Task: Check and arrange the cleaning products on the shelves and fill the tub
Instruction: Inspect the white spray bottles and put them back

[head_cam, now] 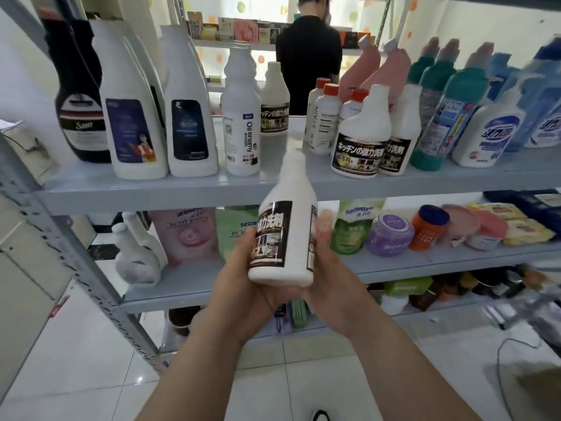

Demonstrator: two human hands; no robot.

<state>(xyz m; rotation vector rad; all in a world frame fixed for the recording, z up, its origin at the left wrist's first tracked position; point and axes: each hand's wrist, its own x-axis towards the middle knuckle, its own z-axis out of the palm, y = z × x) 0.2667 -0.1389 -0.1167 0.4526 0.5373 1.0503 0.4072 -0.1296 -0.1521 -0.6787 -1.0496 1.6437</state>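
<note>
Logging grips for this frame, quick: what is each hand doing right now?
Left hand: holds the white bottle at its lower left.
Right hand: holds the same bottle at its right side.

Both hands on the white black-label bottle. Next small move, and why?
Probably lift the white bottle and stand it in the bare gap on the upper shelf, left of the two matching bottles. The left hand and right hand both grip it, tilted, just in front of that gap.
</note>
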